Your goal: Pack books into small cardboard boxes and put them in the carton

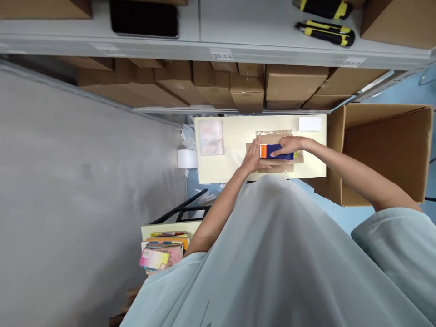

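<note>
A small dark blue box with an orange end (269, 151) lies within an unfolded cardboard carton (275, 168) on the pale yellow table (231, 170). My right hand (289, 145) comes in from the right and grips the blue box from above, the thumb lying across its top. At the carton's left side rests my left hand (252, 157), its fingers stretched out near the orange end of the box. Clear tape shows along the carton's far flap. A bit of yellow-green shows at the right end of the blue box; what it belongs to is unclear.
A big open cardboard box (384, 154) stands right of the table. Shelves ahead hold brown cartons (296, 84), a phone (144, 18) and yellow-black utility knives (325, 32). A plastic-wrapped packet (211, 137) and a white box (309, 124) lie on the table; booklets (163, 252) are stacked lower left.
</note>
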`<state>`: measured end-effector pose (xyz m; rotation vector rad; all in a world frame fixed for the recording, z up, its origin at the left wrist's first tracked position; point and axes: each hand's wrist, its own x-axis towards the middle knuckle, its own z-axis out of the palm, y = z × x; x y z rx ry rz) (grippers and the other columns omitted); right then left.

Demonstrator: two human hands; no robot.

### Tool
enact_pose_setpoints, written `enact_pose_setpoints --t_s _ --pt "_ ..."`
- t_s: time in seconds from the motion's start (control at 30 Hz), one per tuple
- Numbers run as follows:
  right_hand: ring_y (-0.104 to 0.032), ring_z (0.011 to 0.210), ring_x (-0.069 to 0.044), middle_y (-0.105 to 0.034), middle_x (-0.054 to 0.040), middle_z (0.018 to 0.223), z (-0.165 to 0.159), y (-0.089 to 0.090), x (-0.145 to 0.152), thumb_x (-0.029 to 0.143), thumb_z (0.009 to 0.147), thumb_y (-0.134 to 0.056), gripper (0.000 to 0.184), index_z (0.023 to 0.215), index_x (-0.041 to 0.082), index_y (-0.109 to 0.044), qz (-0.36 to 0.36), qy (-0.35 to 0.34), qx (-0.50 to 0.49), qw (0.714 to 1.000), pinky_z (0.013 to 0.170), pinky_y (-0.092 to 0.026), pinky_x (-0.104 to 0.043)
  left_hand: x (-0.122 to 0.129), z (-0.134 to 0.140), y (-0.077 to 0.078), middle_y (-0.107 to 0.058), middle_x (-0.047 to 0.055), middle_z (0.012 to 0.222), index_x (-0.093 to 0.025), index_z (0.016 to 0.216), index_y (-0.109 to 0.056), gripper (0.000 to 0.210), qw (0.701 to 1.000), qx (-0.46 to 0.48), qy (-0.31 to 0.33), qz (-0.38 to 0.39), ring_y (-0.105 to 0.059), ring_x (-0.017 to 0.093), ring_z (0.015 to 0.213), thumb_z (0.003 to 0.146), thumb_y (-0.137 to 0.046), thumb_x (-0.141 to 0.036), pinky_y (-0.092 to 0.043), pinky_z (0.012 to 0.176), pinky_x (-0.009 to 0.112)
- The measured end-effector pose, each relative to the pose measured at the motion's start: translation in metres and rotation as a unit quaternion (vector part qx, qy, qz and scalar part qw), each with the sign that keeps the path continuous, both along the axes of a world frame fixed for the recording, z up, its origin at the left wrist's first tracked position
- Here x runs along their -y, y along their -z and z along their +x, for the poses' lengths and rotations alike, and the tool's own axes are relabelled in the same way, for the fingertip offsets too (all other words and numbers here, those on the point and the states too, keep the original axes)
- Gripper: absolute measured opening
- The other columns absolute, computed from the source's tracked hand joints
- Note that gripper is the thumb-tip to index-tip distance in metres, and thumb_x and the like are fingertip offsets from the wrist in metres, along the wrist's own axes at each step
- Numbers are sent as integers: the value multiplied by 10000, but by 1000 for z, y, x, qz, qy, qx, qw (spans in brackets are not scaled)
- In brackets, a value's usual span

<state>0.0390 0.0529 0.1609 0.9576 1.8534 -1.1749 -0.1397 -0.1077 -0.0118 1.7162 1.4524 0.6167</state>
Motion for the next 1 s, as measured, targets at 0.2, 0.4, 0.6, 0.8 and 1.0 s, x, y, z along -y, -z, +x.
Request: enact_pose_setpoints --t_s 0.2,0.4,0.6,0.8,1.0 --pt "-720 794 -238 -766 -58 813 3 -1 -1 682 848 -811 498 822 193 -727 8 -3 -23 1000 721 -533 -314 -3 -2 -1 -63 287 1834 -148 1775 76 1633 999 -39 -13 -10 -67 457 1711 650 -965 -709 -148 1385 619" --pt "-733 804 -266 -749 -54 742 37 -10 -17 767 798 -814 576 805 195 -750 -40 -18 -14 999 816 -575 -373 -8 -2 -14 -55 274 1839 -171 1776 86 1642 996 -73 -3 -49 -66 468 1709 637 -970 -703 -173 1372 650" --pt "-757 807 -266 -769 -67 804 122 -19 -48 908 699 -803 756 912 185 -753 -140 48 -4 989 810 -615 -402 -13 2 -26 -23 323 1823 -104 1770 49 1687 990 -117 -3 -80 -47 506 1701 593 -957 -774 -181 1365 658" --pt "-765 917 -348 -779 -122 870 205 -8 -79 838 707 -874 682 919 199 -768 -46 78 12 996 783 -630 -468 -20 10 -39 -24 359 1808 -45 1759 44 1702 976 -185 -1 -114 -66 523 1695 595 -928 -816 -240 1341 660" --pt "-764 981 -363 -774 -140 949 241 26 -98 877 714 -835 756 971 171 -756 4 113 4 994 783 -625 -464 -28 24 -46 -18 356 1809 -50 1760 64 1721 968 -217 -2 -126 -88 528 1692 584 -931 -817 -293 1321 660"
